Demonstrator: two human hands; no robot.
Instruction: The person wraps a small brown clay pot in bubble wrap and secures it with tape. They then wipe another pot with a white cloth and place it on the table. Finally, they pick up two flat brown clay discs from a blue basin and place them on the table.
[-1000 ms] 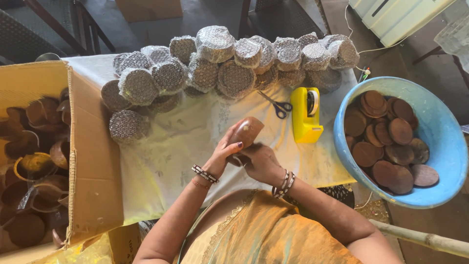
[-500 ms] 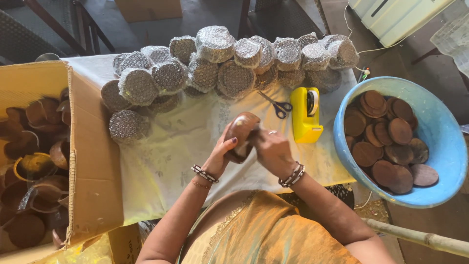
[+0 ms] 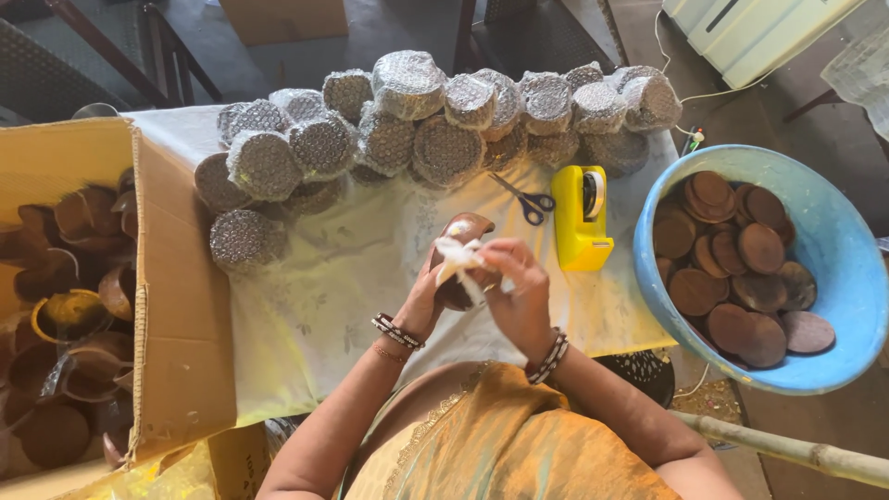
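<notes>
My left hand [image 3: 428,294] grips a brown round clay cup [image 3: 460,243] from the left, above a white cloth-covered table [image 3: 315,296]. My right hand [image 3: 519,287] is closed on a small white piece of paper or tape [image 3: 460,258] pressed against the cup's front. Both wrists wear beaded bangles. The cup's lower part is hidden behind my fingers.
Several bubble-wrapped round bundles [image 3: 435,120] are heaped along the table's far side. Blue-handled scissors [image 3: 523,201] and a yellow tape dispenser [image 3: 581,218] lie right of centre. A blue tub [image 3: 838,278] of brown clay discs stands right; a cardboard box [image 3: 167,306] of clay cups stands left.
My right hand has come up over the cup's front and now pinches a white piece against it. The cup has tilted slightly while my left hand keeps hold.
</notes>
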